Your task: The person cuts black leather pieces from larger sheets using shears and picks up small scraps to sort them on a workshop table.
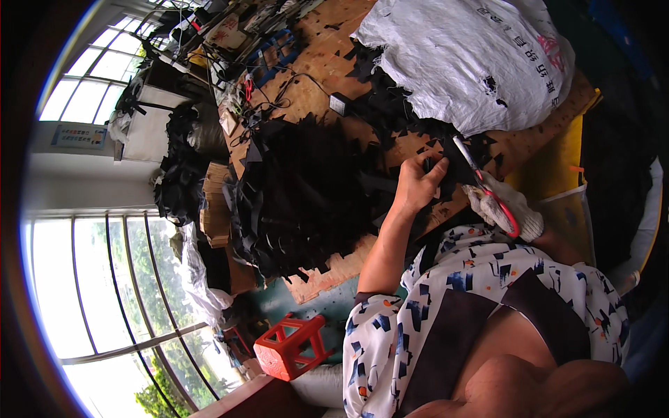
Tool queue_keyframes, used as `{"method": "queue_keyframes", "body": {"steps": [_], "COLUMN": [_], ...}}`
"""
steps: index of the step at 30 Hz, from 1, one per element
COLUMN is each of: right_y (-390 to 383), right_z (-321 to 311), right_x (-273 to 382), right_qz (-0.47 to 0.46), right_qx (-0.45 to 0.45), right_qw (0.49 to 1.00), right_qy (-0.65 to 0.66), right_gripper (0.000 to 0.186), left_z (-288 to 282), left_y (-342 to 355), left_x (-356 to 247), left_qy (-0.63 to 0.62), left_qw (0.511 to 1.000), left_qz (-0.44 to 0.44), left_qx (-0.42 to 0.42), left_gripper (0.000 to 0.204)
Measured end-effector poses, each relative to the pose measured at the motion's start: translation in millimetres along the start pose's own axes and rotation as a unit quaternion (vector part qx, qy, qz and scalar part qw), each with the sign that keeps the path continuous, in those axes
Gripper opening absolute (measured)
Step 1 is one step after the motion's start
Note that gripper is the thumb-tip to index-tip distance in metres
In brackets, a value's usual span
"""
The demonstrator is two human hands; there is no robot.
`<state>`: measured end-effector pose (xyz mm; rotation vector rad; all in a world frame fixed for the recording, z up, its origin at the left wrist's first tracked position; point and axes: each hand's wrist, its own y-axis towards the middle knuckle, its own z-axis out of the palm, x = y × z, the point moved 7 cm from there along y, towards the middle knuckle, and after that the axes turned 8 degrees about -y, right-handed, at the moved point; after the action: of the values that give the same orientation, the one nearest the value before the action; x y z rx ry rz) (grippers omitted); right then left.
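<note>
My bare left hand [419, 182] is closed, thumb against fingers, on a piece of black fabric [457, 171] above the wooden table. In my right hand [512, 209], which wears a white knit glove, is a pair of scissors [467, 155] with red handles. The blades point up and away, beside the fabric at my left hand. Whether they touch the cloth, I cannot tell. Left of my left forearm lies a big heap of black fabric scraps [300, 195]. More black scraps [390, 104] are scattered beyond my hands.
A large white woven sack [460, 63] rests on the wooden table [317, 35] at the far right. Cords, a blue plastic basket [274, 56] and clutter lie farther back. An orange-red stool [291, 347] stands on the floor below, near barred windows [104, 279]. Yellow sheeting [568, 202] is at right.
</note>
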<state>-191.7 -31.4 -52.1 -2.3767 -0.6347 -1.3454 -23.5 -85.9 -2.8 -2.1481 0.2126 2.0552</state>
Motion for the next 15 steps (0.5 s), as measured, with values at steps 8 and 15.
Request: {"method": "queue_keyframes", "body": {"steps": [8,15], "right_y": [2,-24], "right_z": [4,22], "right_x": [-16,-15], "right_qz": [0.02,0.375], "right_qx": [-0.059,-0.123], "right_qw": [0.992,0.71], "right_qy": [0.114,0.583], "right_gripper": [0.04,0.032], "left_z": [6,-2], "left_y": [-3,0], "left_x": [-1,5], "left_qy": [0.005,0.026], "left_qw": [0.998,1.0], "left_qz": [-0.066,-0.011], "left_qx": [0.015,0.003], "left_gripper": [0.019,0.018]}}
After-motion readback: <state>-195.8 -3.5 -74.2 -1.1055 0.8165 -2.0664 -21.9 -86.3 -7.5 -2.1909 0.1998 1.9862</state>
